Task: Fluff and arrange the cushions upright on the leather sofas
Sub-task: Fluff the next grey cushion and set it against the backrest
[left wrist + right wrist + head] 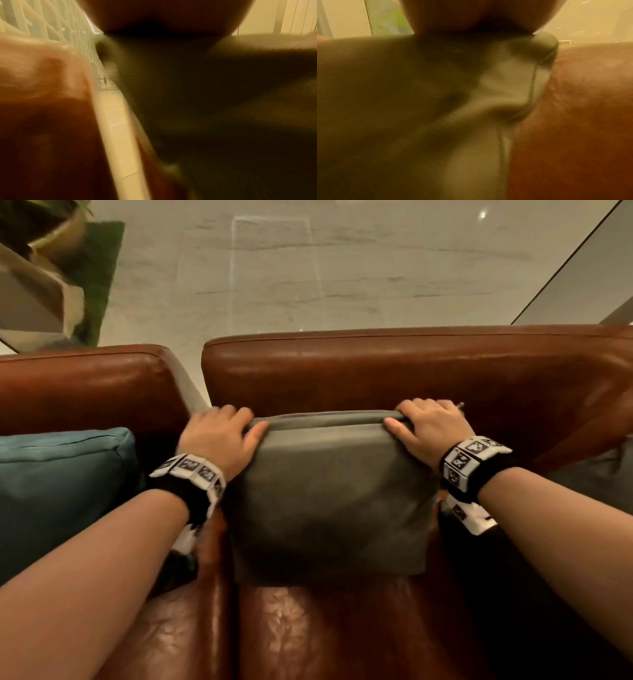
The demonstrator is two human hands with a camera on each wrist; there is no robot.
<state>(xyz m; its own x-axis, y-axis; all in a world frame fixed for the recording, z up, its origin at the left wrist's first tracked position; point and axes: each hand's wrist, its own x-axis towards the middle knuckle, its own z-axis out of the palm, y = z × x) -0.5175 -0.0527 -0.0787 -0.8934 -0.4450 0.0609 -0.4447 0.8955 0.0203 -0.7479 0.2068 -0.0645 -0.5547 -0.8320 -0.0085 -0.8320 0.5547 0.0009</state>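
Observation:
A grey cushion [329,494] stands upright against the backrest of a brown leather sofa [411,371]. My left hand [222,433] grips its top left corner, fingers over the back and thumb on the front. At the top right corner my right hand [424,426] holds it the same way. Both wrist views are blurred: in the left one the grey cushion [223,94] fills the right side below the palm, in the right one the cushion [419,108] lies beside brown leather [582,108]. A teal cushion [61,487] rests upright on the neighbouring leather sofa [85,385].
A narrow gap [197,392] separates the two sofas. Behind them lies a pale marble floor [308,275]. A planter with green matting [85,268] stands at the far left. A dark grey cushion edge [596,474] shows at the right.

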